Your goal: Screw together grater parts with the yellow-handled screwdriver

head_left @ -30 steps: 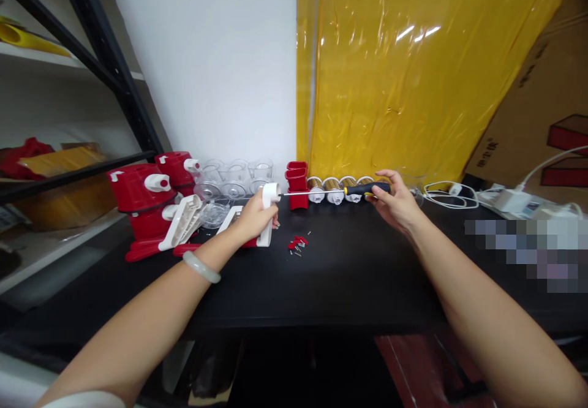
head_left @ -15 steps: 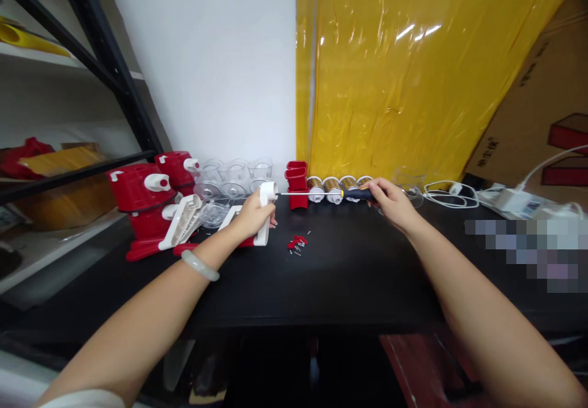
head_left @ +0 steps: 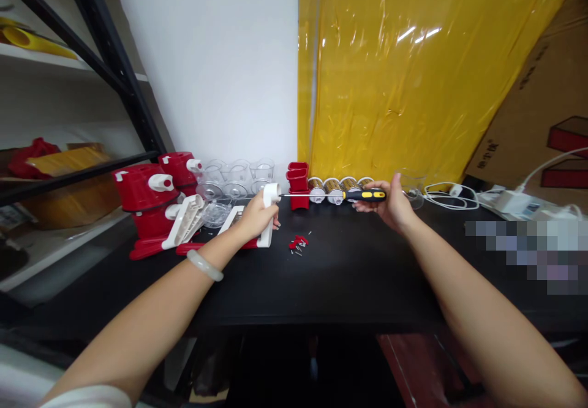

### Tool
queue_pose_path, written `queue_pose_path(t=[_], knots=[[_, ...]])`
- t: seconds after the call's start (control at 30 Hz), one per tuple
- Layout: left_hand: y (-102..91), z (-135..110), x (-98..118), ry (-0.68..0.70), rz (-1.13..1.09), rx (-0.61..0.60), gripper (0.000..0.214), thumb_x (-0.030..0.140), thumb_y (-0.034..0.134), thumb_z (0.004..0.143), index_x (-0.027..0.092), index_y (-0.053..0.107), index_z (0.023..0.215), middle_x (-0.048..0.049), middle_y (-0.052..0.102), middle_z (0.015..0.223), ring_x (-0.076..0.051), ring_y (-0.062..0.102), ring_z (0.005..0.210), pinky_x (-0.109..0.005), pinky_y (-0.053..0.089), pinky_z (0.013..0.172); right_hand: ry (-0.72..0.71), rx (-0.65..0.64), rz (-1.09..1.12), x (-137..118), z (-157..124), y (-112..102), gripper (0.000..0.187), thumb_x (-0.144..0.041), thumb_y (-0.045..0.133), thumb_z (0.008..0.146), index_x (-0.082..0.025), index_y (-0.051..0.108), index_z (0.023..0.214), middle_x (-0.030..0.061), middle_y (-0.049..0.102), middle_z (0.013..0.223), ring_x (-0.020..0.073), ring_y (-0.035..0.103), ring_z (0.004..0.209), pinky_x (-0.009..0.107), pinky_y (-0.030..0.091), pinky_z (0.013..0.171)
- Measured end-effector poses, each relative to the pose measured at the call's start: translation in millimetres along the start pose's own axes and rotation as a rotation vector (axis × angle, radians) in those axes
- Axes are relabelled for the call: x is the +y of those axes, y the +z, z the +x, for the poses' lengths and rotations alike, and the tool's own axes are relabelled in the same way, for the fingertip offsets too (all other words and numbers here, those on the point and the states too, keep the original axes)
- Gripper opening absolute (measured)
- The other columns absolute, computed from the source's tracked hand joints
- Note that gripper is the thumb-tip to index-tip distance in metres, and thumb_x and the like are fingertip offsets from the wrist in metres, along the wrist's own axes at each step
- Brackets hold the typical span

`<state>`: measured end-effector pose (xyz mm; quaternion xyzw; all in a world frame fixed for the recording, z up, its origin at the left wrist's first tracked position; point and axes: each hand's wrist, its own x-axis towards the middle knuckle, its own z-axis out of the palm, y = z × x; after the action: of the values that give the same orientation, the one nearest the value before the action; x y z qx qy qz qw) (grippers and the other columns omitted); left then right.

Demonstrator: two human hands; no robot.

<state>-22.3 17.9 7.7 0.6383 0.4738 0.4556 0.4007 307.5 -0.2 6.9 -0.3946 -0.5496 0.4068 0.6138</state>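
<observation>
My left hand (head_left: 258, 217) is closed around a white plastic part (head_left: 267, 230) with a ring-shaped top, held above the table. A long screwdriver (head_left: 365, 195) with a black and yellow handle lies level, its tip at the ring's right side. My right hand (head_left: 390, 204) holds the handle's end loosely, thumb raised and fingers stretched along and under it. Whether a screw sits at the tip is too small to tell. Below, small screws (head_left: 299, 252) and red pieces (head_left: 301, 240) lie loose on the black table (head_left: 340, 285).
Red and white housings (head_left: 146, 190) stand at the left beside clear cups (head_left: 236, 178). Red hoppers (head_left: 297, 181) and several metal grater drums (head_left: 333, 190) line the back. A white cable (head_left: 452, 193) and power strip (head_left: 509, 203) lie right. A shelf rack (head_left: 105, 59) rises left.
My right hand has loosened from its wrapped grip, raising the thumb and straightening the fingers, and the yellow-marked handle now shows. My left hand and the white part stay nearly in place.
</observation>
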Motion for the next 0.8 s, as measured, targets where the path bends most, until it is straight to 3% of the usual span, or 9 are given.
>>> queue_pose_path(t=[0.07,0.17,0.33,0.53,0.63,0.73,0.8], knots=[[-0.9,1,0,0.001,-0.003,-0.002,0.035,0.017,0.056,0.063,0.019,0.049,0.097,0.0045,0.058,0.058,-0.019,0.063,0.05,-0.031,0.055,0.047,0.015,-0.005,-0.19,5,2,-2,0.065,-0.085,0.037,0.079,-0.023,0.055,0.08,-0.0001,0.053,0.051,0.0164,0.052,0.044,0.029,0.041,0.046],[-2.0,3,-3,0.013,0.004,0.003,0.036,0.018,0.056,0.063,0.019,0.048,0.098,0.0046,0.059,0.058,-0.02,0.064,0.051,-0.032,0.056,0.047,-0.06,0.033,-0.3,10,3,-4,0.053,-0.077,0.054,0.078,-0.024,0.054,0.079,-0.0027,0.051,0.055,0.0127,0.046,0.045,0.026,0.037,0.044],[-1.7,3,0,0.014,-0.013,0.017,0.038,0.017,0.055,0.062,0.019,0.048,0.099,0.0054,0.058,0.056,-0.019,0.063,0.05,-0.031,0.056,0.046,-0.161,0.065,-0.03,10,3,-4,0.044,-0.055,0.077,0.07,-0.03,0.051,0.095,-0.0031,0.059,0.089,0.0126,0.058,0.072,0.025,0.05,0.063],[-0.7,1,4,0.038,-0.032,0.016,0.035,0.019,0.055,0.06,0.018,0.048,0.095,0.0054,0.057,0.057,-0.017,0.061,0.048,-0.03,0.055,0.045,-0.085,0.01,0.246,1,-2,0,0.058,-0.03,0.088,0.056,-0.034,0.051,0.1,-0.0063,0.059,0.083,0.0125,0.062,0.075,0.025,0.052,0.068],[-0.3,2,0,0.047,-0.018,0.007,0.034,0.021,0.055,0.062,0.019,0.048,0.095,0.0051,0.057,0.059,-0.018,0.063,0.049,-0.03,0.056,0.046,-0.066,0.053,0.241,-1,-1,2,0.05,-0.043,0.085,0.061,-0.031,0.052,0.095,-0.0046,0.062,0.083,0.0138,0.064,0.075,0.025,0.053,0.065],[0.1,2,-2,0.062,-0.003,0.011,0.034,0.02,0.056,0.062,0.02,0.048,0.096,0.0052,0.058,0.06,-0.018,0.063,0.05,-0.03,0.056,0.047,0.012,0.079,0.118,0,0,3,0.053,-0.076,0.059,0.074,-0.027,0.051,0.092,-0.0008,0.062,0.069,0.0171,0.063,0.06,0.028,0.05,0.051],[0.0,2,-2,0.067,-0.007,0.017,0.035,0.02,0.055,0.062,0.02,0.048,0.097,0.0053,0.058,0.06,-0.018,0.063,0.05,-0.03,0.056,0.047,0.055,0.047,-0.03,1,0,2,0.059,-0.082,0.049,0.077,-0.025,0.051,0.091,-0.0015,0.057,0.056,0.0166,0.056,0.046,0.028,0.044,0.042]])
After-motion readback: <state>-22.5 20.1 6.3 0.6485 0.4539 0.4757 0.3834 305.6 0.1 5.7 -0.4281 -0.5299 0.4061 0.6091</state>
